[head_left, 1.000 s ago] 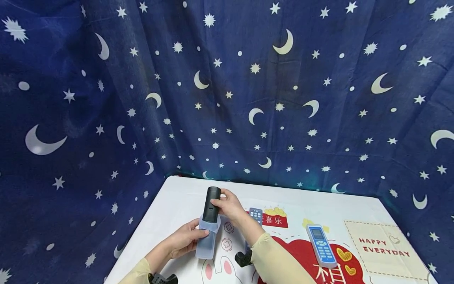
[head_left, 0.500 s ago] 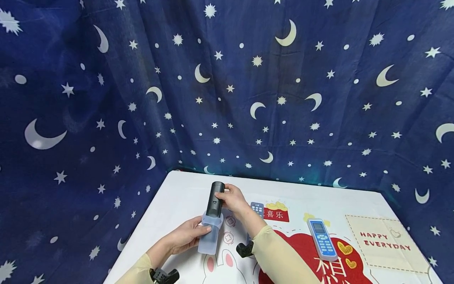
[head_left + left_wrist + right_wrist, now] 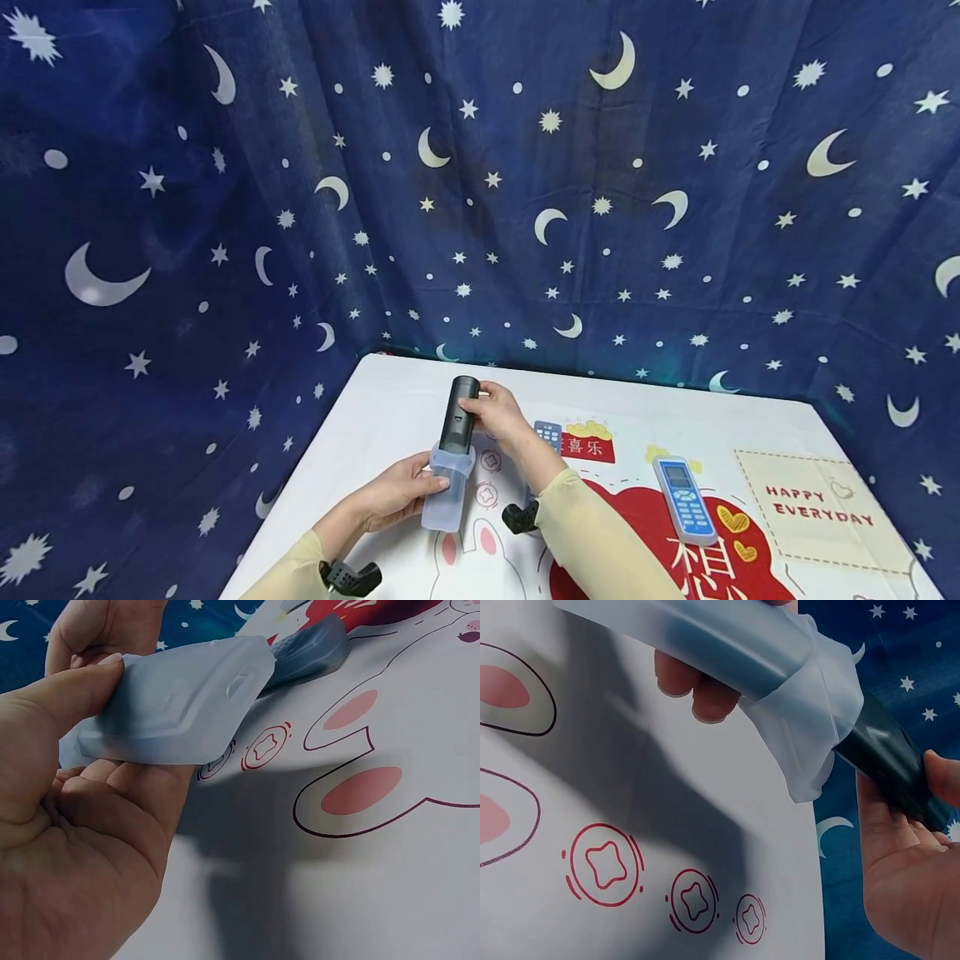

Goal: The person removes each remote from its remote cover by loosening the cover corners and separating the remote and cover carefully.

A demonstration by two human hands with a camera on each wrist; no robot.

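Observation:
A black remote control (image 3: 457,421) is partly inside a translucent silicone cover (image 3: 444,510), its upper part sticking out of the mouth. The cover's rim is folded back in a loose flap around the remote. My left hand (image 3: 399,497) grips the cover, thumb on top and fingers beneath. With thumb and fingers, my right hand (image 3: 495,415) pinches the exposed far end of the remote. Through the cover (image 3: 727,637) in the right wrist view, the remote's darker body shows. The left wrist view has the cover's closed end (image 3: 180,705) with a small slot.
A blue-faced remote (image 3: 685,500) in a pale cover lies on the right of the table. Another remote (image 3: 548,433) is partly hidden behind my right forearm. The white tablecloth (image 3: 390,400) carries printed pictures; a star-patterned curtain (image 3: 525,208) hangs behind.
Both hands, with the remote and cover, have shifted slightly right over the table. The head view has tilted a little, moving the whole scene upward. Both grips look the same.

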